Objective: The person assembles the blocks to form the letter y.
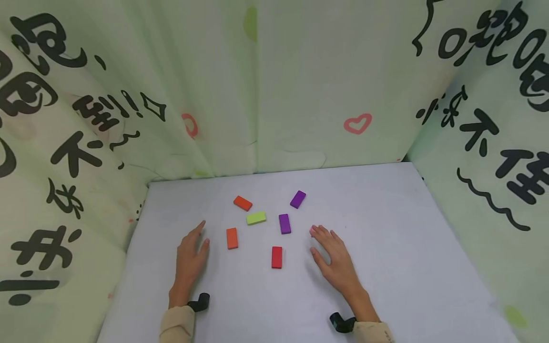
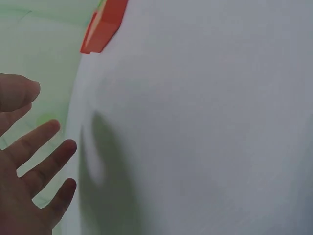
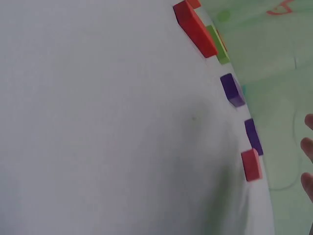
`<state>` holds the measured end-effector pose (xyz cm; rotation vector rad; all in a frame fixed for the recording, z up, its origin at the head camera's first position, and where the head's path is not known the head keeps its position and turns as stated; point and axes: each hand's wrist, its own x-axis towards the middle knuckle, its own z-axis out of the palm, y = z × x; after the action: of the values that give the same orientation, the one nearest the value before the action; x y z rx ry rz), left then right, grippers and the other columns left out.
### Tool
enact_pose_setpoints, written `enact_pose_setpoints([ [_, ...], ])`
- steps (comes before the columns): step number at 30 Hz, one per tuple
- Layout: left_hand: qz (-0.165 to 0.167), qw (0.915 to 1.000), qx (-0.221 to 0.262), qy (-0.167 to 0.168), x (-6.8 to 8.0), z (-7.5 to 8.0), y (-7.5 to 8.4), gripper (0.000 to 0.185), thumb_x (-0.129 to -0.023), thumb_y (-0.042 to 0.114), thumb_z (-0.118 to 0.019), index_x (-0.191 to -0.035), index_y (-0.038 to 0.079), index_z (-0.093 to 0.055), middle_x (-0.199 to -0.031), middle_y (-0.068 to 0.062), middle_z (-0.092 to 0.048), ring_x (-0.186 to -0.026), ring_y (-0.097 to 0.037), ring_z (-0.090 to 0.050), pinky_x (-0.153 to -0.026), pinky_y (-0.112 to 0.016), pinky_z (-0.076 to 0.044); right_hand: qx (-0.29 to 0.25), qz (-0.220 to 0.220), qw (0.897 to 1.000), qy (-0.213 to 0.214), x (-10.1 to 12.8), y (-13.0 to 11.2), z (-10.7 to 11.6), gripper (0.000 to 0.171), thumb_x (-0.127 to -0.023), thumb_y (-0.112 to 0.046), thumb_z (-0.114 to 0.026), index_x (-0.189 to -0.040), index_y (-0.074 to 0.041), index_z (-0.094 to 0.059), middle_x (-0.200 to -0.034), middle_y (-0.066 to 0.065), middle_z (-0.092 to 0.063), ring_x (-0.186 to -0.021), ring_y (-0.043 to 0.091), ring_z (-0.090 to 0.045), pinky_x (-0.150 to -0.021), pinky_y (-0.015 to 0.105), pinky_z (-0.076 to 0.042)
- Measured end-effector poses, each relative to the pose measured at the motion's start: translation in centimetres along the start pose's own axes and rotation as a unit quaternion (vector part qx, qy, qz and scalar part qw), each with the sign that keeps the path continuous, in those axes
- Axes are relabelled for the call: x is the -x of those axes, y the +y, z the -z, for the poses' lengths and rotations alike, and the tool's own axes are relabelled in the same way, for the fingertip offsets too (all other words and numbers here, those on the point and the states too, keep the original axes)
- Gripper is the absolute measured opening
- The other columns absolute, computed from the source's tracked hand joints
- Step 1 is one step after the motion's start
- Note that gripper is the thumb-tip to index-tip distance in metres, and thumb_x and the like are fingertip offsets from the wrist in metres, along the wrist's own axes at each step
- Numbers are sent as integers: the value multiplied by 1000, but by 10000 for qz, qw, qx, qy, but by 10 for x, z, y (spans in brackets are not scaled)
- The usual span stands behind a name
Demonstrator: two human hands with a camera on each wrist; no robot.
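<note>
**Flat hands beside scattered blocks**

Both hands lie flat, fingers loosely spread, holding nothing. The left hand (image 1: 190, 257) rests just beside an orange block (image 1: 232, 238); the right hand (image 1: 332, 257) fingertips touch a pink block (image 1: 311, 231). A red block (image 1: 277, 257) lies between them. The curtain (image 1: 274, 85) bears black Chinese characters, including "不".

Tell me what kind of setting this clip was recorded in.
Probably a makeshift recording booth, not a home or workshop. A white table is enclosed on three sides by pale green printed curtains. Small coloured blocks lie flat between the left hand and right hand.
</note>
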<state>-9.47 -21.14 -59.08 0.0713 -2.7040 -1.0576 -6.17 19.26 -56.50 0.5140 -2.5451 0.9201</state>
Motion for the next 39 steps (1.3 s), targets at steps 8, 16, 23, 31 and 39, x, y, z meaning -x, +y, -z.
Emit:
enact_pose_setpoints([
  [8, 277, 9958, 865, 76, -3, -14, 1, 49, -95, 14, -62, -142, 26, -52, -139, -2, -59, -127, -23, -50, -108, -48, -35, -375, -3, 9987, -358, -12, -16, -29, 50, -92, -18, -68, -140, -16, -56, -145, 2, -57, -139, 23, -49, -117, 50, -32],
  [16, 711, 9756, 2078, -37, -21, -22, 7, 45, -98, 19, -59, -141, 31, -51, -144, 7, -54, -142, -13, -41, -120, -43, -29, -502, 317, 9959, -680, -25, -32, -54, 50, -94, -24, -65, -142, -17, -53, -142, -3, -59, -133, 17, -54, -114, 48, -37],
  [23, 490, 9768, 2069, -255, -37, -35, 12, 46, -98, 24, -61, -142, 31, -50, -147, 9, -51, -145, -12, -38, -121, -43, -28, -495, 302, 9946, -862, -38, -37, -62, 46, -95, -22, -64, -140, -18, -55, -143, -3, -58, -133, 16, -53, -114, 45, -39],
  [31, 199, 9811, 1886, -388, -58, -44, 13, 45, -97, 24, -63, -141, 29, -52, -146, 3, -53, -143, -17, -40, -121, -43, -28, -33, 204, 9906, -1352, -60, -45, -73, 41, -95, -20, -63, -136, -17, -58, -143, -1, -58, -135, 18, -51, -114, 42, -40],
  [39, 88, 9863, 1550, -558, -79, -58, 22, 43, -96, 24, -64, -137, 33, -55, -144, 2, -54, -134, -20, -45, -116, -50, -26, 409, 108, 9842, -1722, -87, -45, -86, 48, -94, -22, -66, -139, -18, -55, -146, 0, -55, -137, 18, -50, -114, 42, -41],
])
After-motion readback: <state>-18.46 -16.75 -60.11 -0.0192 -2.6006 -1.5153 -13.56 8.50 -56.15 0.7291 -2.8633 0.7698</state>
